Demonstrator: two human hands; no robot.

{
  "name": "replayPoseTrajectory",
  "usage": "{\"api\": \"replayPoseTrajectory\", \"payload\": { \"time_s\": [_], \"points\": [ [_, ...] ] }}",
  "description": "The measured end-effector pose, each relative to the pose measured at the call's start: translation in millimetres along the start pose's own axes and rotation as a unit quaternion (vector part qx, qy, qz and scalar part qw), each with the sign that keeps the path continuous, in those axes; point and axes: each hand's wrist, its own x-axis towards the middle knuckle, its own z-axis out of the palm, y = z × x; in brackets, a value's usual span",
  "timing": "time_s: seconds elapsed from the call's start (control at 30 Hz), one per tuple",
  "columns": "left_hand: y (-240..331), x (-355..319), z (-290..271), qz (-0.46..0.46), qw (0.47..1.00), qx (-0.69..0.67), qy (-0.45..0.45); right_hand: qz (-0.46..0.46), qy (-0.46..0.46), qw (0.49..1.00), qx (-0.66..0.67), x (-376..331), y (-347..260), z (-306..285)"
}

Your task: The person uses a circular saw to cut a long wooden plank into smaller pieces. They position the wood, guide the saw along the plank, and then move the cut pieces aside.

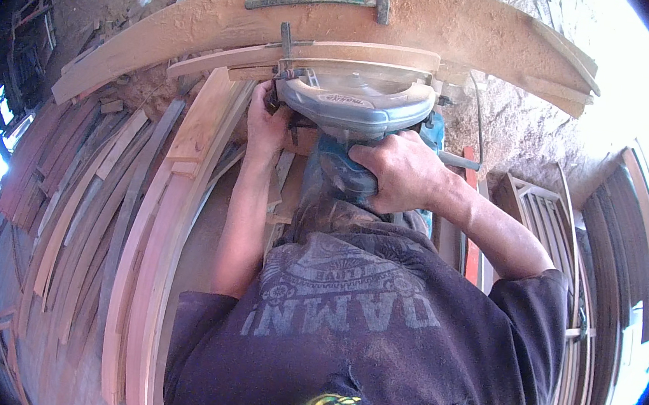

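The power saw [352, 115], with its grey guard and blue body, is at the far middle, in front of the person's chest. The right hand [410, 168] has its fingers closed around the handle of the saw. The left hand [267, 123] is at the left side of the guard, with fingers bent near a dark clamp [285, 46]; what they grip is partly hidden, so I cannot tell it.

For good work with the saw, I think the right hand should guide the handle with an even and calm pressure, without twisting it. The left fingers are very near to the guard, so they are best placed outside the line of the blade. It is also wise to check that the pale wooden strip [370, 53], on the far side of the saw, is well supported.

The hammer [324, 1] lies farther away on a wide dusty plank [210, 16]; vibration could perhaps shift it. On the left, the long timbers [206, 132] come close to the left forearm, so the elbow needs free room.
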Motion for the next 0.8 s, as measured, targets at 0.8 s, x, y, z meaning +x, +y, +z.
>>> {"api": "replayPoseTrajectory", "payload": {
  "time_s": [0.8],
  "points": [
    [8.2,-3.9,0.2,0.018,0.999,0.028,-0.004,-0.023,0.048,0.998,-0.013,-1.1,-0.6,4.6]
  ]
}}
